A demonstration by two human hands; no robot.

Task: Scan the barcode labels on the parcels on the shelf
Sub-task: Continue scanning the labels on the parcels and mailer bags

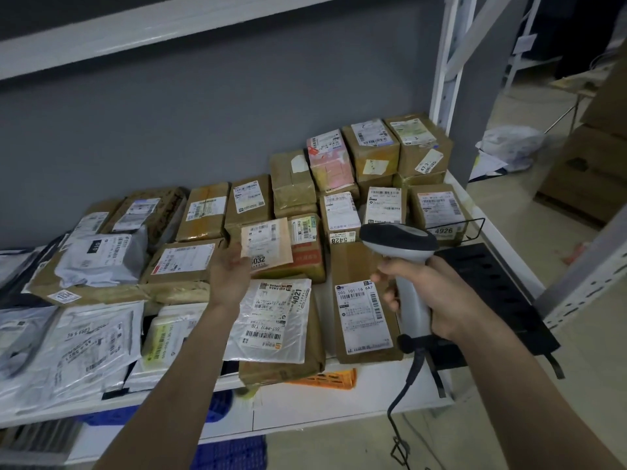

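The left hand (230,271) held a small flat parcel (266,244) by its left edge, fingers closed lightly on it, label tilted up toward the viewer; the thumb's position behind the packet could not be made out. Thin and probably light, the packet would likely flex if pinched at a corner, so an edge grip near mid-height seemed soundest, clear of the barcode. Just below the grip lay a glossy poly mailer (271,320), judged soft and slippery, better pressed flat than lifted. To the right of that, a long cardboard box (363,313) lay label-up, stiff enough to scan where it sat. The right hand (431,293) was wrapped fully round the handle of one corded barcode scanner (400,252), index finger near the trigger, head aimed toward the held packet. The shelf (339,398) carried roughly two dozen parcels: mostly brown boxes beyond and right of the left-hand grip, and about half a dozen white or grey bags to its left; motion blur there made the count uncertain.
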